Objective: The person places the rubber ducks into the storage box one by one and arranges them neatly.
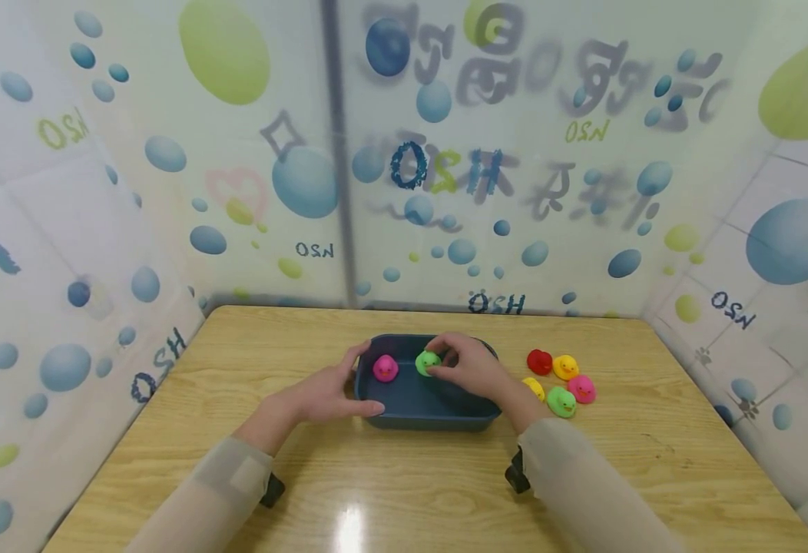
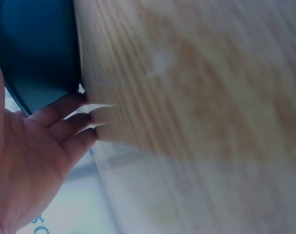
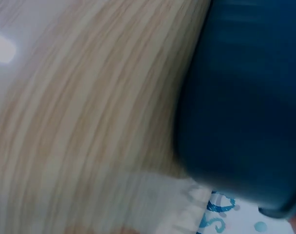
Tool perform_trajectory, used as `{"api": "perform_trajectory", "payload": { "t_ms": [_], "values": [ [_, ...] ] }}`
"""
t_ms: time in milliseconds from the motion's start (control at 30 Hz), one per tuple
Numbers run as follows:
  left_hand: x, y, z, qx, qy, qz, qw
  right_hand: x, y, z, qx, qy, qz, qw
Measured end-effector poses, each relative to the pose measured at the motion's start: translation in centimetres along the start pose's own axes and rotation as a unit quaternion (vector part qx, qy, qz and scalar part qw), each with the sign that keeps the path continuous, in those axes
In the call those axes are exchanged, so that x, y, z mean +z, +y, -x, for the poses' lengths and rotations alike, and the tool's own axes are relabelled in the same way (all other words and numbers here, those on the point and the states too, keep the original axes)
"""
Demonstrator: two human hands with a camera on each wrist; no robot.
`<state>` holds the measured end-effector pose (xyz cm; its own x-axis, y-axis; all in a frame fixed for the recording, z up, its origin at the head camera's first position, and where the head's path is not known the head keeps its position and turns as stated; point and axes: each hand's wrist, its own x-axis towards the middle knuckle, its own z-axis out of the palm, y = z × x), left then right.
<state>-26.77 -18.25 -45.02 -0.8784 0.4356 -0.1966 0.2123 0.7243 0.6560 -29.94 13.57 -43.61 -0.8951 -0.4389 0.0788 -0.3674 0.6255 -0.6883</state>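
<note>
In the head view, a dark blue rectangular plastic bin (image 1: 411, 422) sits on the wooden table. Inside it, near the left end, is a pink rubber duck (image 1: 385, 369). My right hand (image 1: 473, 367) reaches over the bin and pinches a green rubber duck (image 1: 428, 362) between thumb and fingers. My left hand (image 1: 317, 393) spans the bin's left end, thumb at the near rim and fingers toward the far corner. The left wrist view shows its fingers (image 2: 72, 122) extended beside the bin wall (image 2: 41, 53). The right wrist view shows mostly the bin's outer side (image 3: 240, 107); the pinched duck is hidden there.
Right of the bin lie several more rubber ducks: a red one (image 1: 539, 362), a yellow one (image 1: 566, 367), a pink one (image 1: 582, 389), a green one (image 1: 561, 402) and another yellow one (image 1: 534, 389) partly behind my right forearm. A patterned curtain (image 1: 404, 253) hangs behind the table (image 1: 390, 491).
</note>
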Motion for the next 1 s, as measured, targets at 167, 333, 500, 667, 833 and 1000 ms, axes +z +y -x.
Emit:
{"api": "perform_trajectory", "payload": {
  "t_ms": [167, 333, 500, 667, 833, 1000],
  "values": [
    [-0.1, -0.1, -0.1, 0.003, -0.002, 0.000, 1.0000, 1.2, -0.3, -0.9, 0.023, -0.003, 0.007, 0.9997],
    [-0.1, -0.2, -0.1, 0.007, -0.001, -0.002, 1.0000, 2.2, -0.3, -1.7, 0.037, -0.009, 0.011, 0.9992],
    [-0.1, -0.1, -0.1, 0.012, 0.001, -0.001, 0.9999, 2.8, -0.2, -2.1, 0.049, -0.021, 0.002, 0.9986],
    [0.0, 0.0, -0.2, 0.013, 0.002, -0.001, 0.9999, 3.0, 0.0, -1.9, 0.042, -0.016, 0.001, 0.9990],
    [0.0, -0.1, -0.2, 0.017, 0.002, -0.001, 0.9999, 3.2, -0.1, -1.9, 0.019, -0.010, 0.020, 0.9996],
    [0.0, -0.3, -0.2, 0.017, 0.001, 0.001, 0.9999, 3.5, -0.1, -2.0, 0.014, -0.005, 0.039, 0.9991]
  ]
}}
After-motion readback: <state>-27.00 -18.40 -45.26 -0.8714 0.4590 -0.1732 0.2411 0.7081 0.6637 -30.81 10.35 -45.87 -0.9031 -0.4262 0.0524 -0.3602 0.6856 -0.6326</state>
